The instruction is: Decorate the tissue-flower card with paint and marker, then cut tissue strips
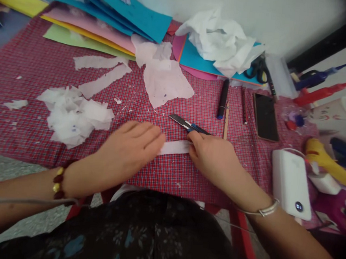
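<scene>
A narrow white paper strip (176, 147) lies crosswise on the cloth in front of me, its two ends covered by my hands. My left hand (130, 152) is closed over the strip's left end, fingers together and fingertips hidden. At the other end, my right hand (211, 152) has its thumb and fingers pinched on the paper. Just beyond the right hand rests a utility knife (188, 124), blade pointing left, its handle partly behind the fingers. Left of my left hand sits a heap of crumpled white tissue (73, 116).
Torn paper (167, 81) lies ahead on the checked tablecloth (155, 173). To the right are a marker (223, 99), a pencil (226, 119), a phone (266, 117) and a white power bank (290, 183). Coloured sheets (139, 14), scissors (258, 70) and crumpled paper (217, 42) line the back.
</scene>
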Tool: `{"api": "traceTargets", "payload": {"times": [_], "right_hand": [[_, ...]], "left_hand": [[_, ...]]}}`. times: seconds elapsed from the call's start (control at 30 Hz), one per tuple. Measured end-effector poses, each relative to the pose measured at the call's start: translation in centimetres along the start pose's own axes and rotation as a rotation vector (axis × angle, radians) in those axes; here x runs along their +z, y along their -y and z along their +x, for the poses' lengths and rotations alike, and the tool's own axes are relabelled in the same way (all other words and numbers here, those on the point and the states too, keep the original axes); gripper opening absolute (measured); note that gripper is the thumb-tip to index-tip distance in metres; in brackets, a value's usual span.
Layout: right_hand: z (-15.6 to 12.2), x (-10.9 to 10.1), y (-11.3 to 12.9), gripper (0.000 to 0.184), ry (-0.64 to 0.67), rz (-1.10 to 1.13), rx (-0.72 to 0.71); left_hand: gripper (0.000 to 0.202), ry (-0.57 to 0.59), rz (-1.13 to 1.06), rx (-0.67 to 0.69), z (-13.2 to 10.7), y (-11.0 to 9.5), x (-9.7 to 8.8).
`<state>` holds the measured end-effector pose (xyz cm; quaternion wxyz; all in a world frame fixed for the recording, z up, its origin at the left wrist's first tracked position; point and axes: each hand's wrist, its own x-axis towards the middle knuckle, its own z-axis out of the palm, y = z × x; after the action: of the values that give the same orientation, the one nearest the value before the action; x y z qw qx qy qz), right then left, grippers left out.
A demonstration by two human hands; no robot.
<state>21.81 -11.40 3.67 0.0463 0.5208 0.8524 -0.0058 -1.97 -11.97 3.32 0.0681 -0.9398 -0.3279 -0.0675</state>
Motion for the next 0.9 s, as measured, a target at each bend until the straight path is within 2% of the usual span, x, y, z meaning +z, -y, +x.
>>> {"api": "traceTargets", "payload": {"times": [0.03,0.1,0.2,0.33,0.43,0.5,0.63,0.73,0.8,0.9], "right_hand": [[-0.2,0.0,-0.2,0.016,-0.025,0.033,0.016],[-0.7,0.0,-0.9,0.017,-0.111,0.115,0.057],[-1.5,0.5,-2.3,0.023,-0.23,0.17,0.109],[-2.1,1.9,-3.8,0.039,-0.201,0.173,0.114],[-2.3,2.8,-4.4,0.039,-0.202,0.238,0.124],[-2.6,3.0,-4.8,0.039,-0.238,0.302,0.139],[-4.3,3.3,-5.9,0.043,-0.319,0.378,0.168],[-5.9,3.8,-6.6,0.041,-0.353,0.403,0.172],[-6.7,4.2,-6.8,0.039,-0.362,0.422,0.152],[-7.1,4.8,-6.8,0.038,-0.382,0.435,0.13]], "left_hand": [[0.032,-0.019,-0.066,0.062,-0.1,-0.7,0.4],[0.051,0.019,-0.195,0.15,-0.2,-1.9,1.3],[0.076,0.089,-0.313,0.182,-0.5,-2.8,2.7],[0.085,0.129,-0.373,0.179,-0.7,-2.6,3.4],[0.075,0.116,-0.416,0.208,-0.5,-2.1,2.7],[0.057,0.073,-0.444,0.171,-0.3,-1.6,1.9],[0.031,0.013,-0.433,-0.157,0.0,0.7,0.4],[0.024,0.112,-0.423,-0.318,-0.4,2.6,-0.1],[0.02,0.195,-0.432,-0.338,-0.7,3.2,0.0],[0.011,0.255,-0.464,-0.342,-0.8,2.9,0.4]]}}
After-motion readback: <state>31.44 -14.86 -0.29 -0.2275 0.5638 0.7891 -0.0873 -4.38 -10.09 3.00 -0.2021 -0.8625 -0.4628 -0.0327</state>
